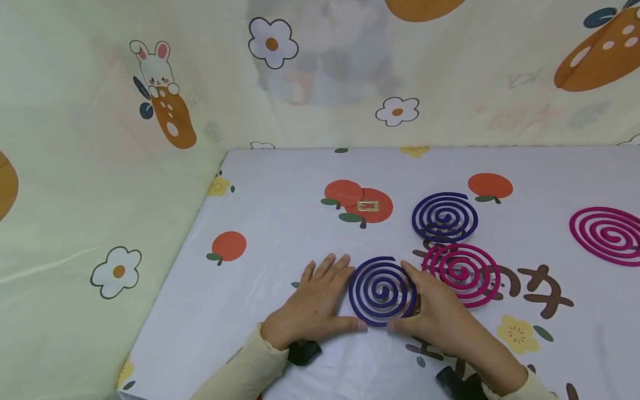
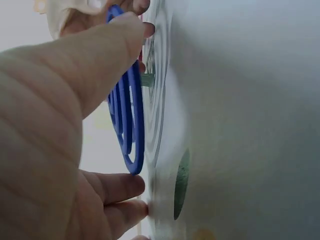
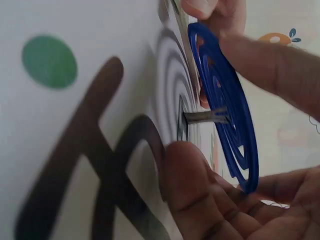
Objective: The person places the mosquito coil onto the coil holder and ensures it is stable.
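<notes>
A dark blue mosquito coil (image 1: 383, 291) lies between my two hands. In the right wrist view this coil (image 3: 250, 140) sits raised off the table on a thin metal stand (image 3: 197, 118). My right hand (image 1: 437, 311) holds its right side, index finger at the upper edge, thumb at the lower one. At the left edge my left hand (image 1: 320, 305) touches it with fingers straight and thumb out. The left wrist view shows the coil (image 2: 132, 125) edge-on between left thumb and fingers. Beyond the hands are another blue coil (image 1: 445, 216) and a pink coil (image 1: 462, 275).
Another pink coil (image 1: 607, 236) lies at the far right. A small gold-coloured metal piece (image 1: 368, 206) is on the printed cloth (image 1: 280, 194) behind the hands. Patterned curtain walls (image 1: 325, 111) stand at the table's back and left edges.
</notes>
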A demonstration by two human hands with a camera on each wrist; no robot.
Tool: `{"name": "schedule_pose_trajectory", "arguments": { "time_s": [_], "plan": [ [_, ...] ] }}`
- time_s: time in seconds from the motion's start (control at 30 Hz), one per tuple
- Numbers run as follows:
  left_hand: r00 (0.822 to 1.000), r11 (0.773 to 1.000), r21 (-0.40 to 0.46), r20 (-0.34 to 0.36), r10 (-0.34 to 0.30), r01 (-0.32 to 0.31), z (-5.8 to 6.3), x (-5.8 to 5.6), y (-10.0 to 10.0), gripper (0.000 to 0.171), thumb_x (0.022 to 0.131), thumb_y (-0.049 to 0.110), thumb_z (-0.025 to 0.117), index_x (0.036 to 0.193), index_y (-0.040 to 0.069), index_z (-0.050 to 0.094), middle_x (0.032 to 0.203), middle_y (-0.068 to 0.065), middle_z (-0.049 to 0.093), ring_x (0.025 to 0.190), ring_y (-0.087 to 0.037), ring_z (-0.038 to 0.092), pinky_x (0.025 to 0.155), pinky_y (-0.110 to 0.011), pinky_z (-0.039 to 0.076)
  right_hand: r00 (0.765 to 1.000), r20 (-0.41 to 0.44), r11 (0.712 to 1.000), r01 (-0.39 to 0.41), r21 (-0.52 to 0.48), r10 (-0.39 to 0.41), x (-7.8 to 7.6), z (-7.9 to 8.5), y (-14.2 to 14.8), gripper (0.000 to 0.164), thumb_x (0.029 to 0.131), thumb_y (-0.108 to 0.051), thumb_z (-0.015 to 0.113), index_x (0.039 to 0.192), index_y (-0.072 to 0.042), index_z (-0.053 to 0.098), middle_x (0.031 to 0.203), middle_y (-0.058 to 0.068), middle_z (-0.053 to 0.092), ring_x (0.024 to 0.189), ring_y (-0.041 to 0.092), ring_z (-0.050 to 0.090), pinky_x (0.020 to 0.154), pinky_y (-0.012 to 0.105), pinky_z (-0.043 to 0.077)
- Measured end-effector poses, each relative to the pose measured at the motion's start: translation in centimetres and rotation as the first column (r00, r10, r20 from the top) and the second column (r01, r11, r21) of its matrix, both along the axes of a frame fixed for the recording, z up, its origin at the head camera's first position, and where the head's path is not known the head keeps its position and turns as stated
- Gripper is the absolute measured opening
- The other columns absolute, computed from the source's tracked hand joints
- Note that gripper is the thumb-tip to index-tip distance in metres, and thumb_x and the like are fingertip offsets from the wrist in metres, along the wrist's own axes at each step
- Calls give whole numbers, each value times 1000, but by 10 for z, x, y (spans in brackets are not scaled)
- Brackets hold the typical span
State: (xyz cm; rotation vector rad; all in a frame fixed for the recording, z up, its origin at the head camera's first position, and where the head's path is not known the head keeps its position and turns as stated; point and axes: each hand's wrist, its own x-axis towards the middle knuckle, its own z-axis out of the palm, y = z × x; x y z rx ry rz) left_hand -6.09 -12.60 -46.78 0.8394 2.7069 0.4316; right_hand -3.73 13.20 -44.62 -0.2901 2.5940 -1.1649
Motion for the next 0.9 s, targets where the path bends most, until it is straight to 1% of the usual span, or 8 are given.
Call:
{"name": "schedule_pose_trajectory", "arguments": {
  "time_s": [0.07, 0.13, 0.3, 0.4, 0.5, 0.6, 0.73, 0.9],
  "plan": [
    [1000, 1000, 3, -8, -2, 2, -1, 0, 0, 103, 85, 74, 70, 161, 14, 35, 173, -7, 23, 161, -33, 15, 123, -66, 15, 1000, -1, 999, -28, 18, 28, -1, 2, 1, 117, 67, -31, 100, 156, 8, 36, 149, 31, 52, 137, 53, 49, 107, 68, 43],
    [1000, 1000, 6, -16, -3, 3, -2, -1, 1, 103, 84, 73, 71, 160, 14, 36, 173, -7, 23, 161, -33, 15, 123, -67, 15, 999, 21, 998, -48, 35, 47, -2, 4, 2, 119, 66, -31, 100, 157, 7, 35, 150, 31, 50, 138, 53, 48, 107, 69, 42],
    [1000, 1000, 22, -16, 4, -4, -4, -2, 1, 103, 83, 71, 74, 160, 15, 37, 173, -6, 23, 161, -32, 15, 123, -68, 14, 995, 64, 995, -76, 68, 72, -7, 8, 4, 119, 65, -32, 101, 158, 4, 36, 152, 31, 49, 137, 52, 49, 105, 67, 45],
    [1000, 999, 30, -7, 15, -15, -4, -3, 1, 102, 83, 69, 76, 160, 15, 36, 173, -7, 23, 161, -32, 15, 123, -67, 14, 994, 57, 994, -92, 62, 88, -10, 9, 4, 117, 66, -28, 101, 158, 3, 36, 151, 30, 50, 137, 52, 49, 105, 66, 46],
    [1000, 999, 36, -3, 27, -27, -3, -5, 1, 100, 84, 65, 78, 160, 14, 36, 172, -8, 25, 160, -32, 17, 123, -67, 15, 994, 29, 993, -111, 40, 110, -15, 10, 3, 113, 68, -22, 100, 158, 3, 36, 151, 30, 50, 138, 51, 49, 106, 66, 44],
    [999, 998, 43, -2, 37, -36, -2, -9, 1, 98, 85, 62, 79, 159, 13, 36, 171, -10, 27, 160, -32, 19, 122, -67, 16, 992, 17, 991, -126, 34, 126, -21, 10, 2, 111, 69, -18, 99, 158, 2, 36, 151, 28, 51, 137, 50, 50, 106, 65, 45],
    [999, 998, 39, 9, 45, -45, -1, -16, 2, 99, 85, 59, 80, 159, 11, 35, 171, -11, 28, 159, -32, 20, 122, -67, 16, 991, 23, 990, -134, 39, 133, -30, 9, 1, 110, 71, -16, 97, 159, 2, 34, 150, 28, 51, 136, 50, 50, 105, 66, 46],
    [998, 998, 28, 15, 55, -55, 1, -29, 5, 101, 84, 57, 82, 159, 10, 34, 170, -13, 29, 159, -33, 21, 123, -67, 16, 990, 14, 988, -142, 67, 142, -43, 9, 0, 111, 72, -14, 96, 160, 2, 31, 152, 30, 48, 139, 51, 47, 105, 65, 46]
  ]
}}
